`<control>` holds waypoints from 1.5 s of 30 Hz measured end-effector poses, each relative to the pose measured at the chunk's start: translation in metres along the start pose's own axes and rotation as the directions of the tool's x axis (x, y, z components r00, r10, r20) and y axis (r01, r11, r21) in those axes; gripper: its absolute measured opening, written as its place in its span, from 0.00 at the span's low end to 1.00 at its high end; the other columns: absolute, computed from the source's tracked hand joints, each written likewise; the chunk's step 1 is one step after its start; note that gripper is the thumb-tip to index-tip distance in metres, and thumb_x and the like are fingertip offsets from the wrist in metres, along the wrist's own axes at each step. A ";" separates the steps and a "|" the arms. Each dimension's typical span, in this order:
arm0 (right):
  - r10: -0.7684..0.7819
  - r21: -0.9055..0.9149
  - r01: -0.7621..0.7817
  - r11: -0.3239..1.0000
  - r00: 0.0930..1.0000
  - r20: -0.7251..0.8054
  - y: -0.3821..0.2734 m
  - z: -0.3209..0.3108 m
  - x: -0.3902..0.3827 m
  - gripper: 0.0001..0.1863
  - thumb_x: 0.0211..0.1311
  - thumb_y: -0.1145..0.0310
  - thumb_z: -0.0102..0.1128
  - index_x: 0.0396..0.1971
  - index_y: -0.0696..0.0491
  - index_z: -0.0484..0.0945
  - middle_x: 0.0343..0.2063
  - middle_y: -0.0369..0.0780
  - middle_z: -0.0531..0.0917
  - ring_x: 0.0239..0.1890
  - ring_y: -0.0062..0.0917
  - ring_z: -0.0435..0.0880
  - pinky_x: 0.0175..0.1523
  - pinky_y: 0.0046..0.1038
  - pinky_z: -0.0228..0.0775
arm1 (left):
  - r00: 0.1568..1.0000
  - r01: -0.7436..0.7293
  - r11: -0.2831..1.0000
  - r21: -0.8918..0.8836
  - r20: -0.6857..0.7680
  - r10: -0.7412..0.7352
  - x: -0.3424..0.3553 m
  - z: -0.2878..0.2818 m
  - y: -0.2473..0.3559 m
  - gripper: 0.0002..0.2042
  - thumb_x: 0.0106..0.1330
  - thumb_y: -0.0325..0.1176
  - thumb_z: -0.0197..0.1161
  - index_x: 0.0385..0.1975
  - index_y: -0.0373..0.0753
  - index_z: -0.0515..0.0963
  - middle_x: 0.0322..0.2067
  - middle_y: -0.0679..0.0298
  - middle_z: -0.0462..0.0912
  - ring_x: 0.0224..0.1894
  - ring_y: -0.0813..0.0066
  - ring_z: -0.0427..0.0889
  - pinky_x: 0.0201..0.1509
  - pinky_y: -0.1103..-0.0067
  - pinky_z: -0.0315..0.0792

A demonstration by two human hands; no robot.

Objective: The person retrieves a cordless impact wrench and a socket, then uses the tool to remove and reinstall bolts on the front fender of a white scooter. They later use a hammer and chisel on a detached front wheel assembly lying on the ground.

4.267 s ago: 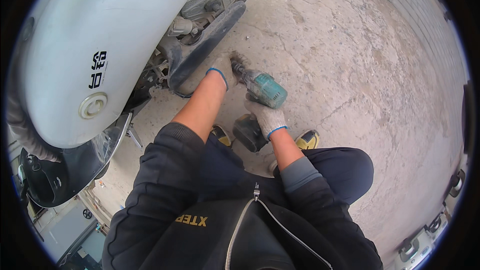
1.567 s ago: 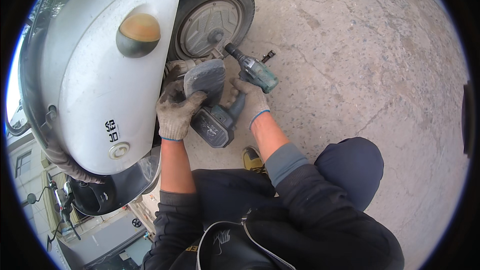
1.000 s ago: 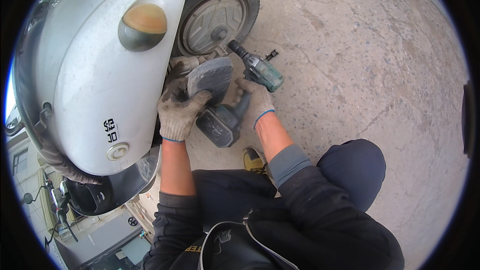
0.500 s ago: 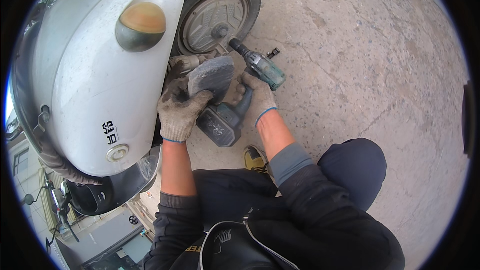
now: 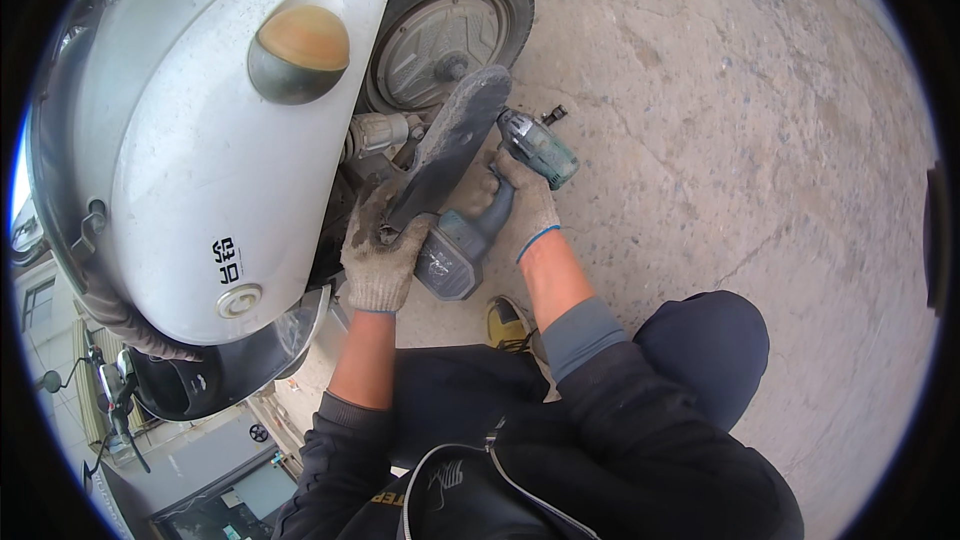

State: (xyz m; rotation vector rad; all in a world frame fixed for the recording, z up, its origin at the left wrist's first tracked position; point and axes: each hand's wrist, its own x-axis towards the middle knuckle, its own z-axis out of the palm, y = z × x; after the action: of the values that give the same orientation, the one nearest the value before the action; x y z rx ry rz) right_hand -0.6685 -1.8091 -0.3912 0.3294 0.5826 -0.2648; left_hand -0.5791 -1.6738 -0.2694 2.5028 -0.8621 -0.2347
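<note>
My left hand, in a dirty knit glove, is closed on the near end of a long, flat, dark grey footrest-like plate. The plate is tilted on edge in front of the wheel hub and hides the wrench's nose. In my right hand, also gloved, is the grip of a green and grey cordless impact wrench. Its battery hangs beside my left hand. Behind the plate, a silver cylindrical part shows beneath the white scooter body.
The scooter's wheel stands beyond the plate. An orange-lensed lamp bulges from the body. A small dark metal piece appears beside the wrench. Cracked concrete floor extends to the right; my shoe is below the wrench.
The plate has swung up and right, showing more of its length and covering the wrench's nose. My left hand has shifted right and slightly nearer; the right hand still holds the wrench.
</note>
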 end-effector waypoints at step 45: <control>-0.018 0.014 0.019 1.000 0.997 -0.080 0.013 0.005 -0.003 0.03 0.69 0.67 0.57 0.39 0.49 0.75 0.20 0.31 0.71 0.22 0.22 0.69 0.31 0.29 0.64 | 0.897 0.428 0.800 -0.421 0.304 -0.321 -0.014 0.003 -0.027 0.23 0.64 0.34 0.73 0.57 0.28 0.81 0.48 0.58 0.86 0.46 0.76 0.83 0.53 0.78 0.78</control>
State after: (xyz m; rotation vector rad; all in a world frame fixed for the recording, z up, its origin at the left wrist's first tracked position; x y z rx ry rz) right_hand -0.6638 -1.7983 -0.3828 0.3507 0.6627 -0.2746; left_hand -0.5764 -1.6481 -0.2848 2.1652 -0.3041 -0.7740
